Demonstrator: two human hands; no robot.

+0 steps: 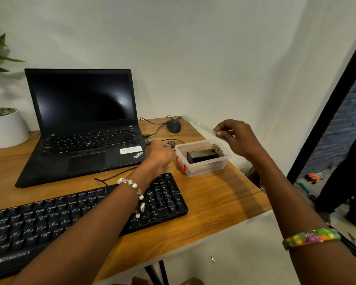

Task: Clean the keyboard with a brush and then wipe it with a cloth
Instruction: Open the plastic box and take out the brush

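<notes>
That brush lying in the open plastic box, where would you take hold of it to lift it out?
By the dark block handle, pinched across its long sides from straight above. The brush lies flat in the clear box, bristles at the far end, and the walls close off the sides. The right hand holds the lid up; the left hand steadies the box.

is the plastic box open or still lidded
Open: the right hand holds the clear lid lifted above the plastic box, exposing the brush inside.

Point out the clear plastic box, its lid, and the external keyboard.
clear plastic box (209,168): head view, on its front wall.
lid (201,127): head view, on the clear sheet the right hand lifts.
external keyboard (167,200): head view, on the number pad.
</notes>
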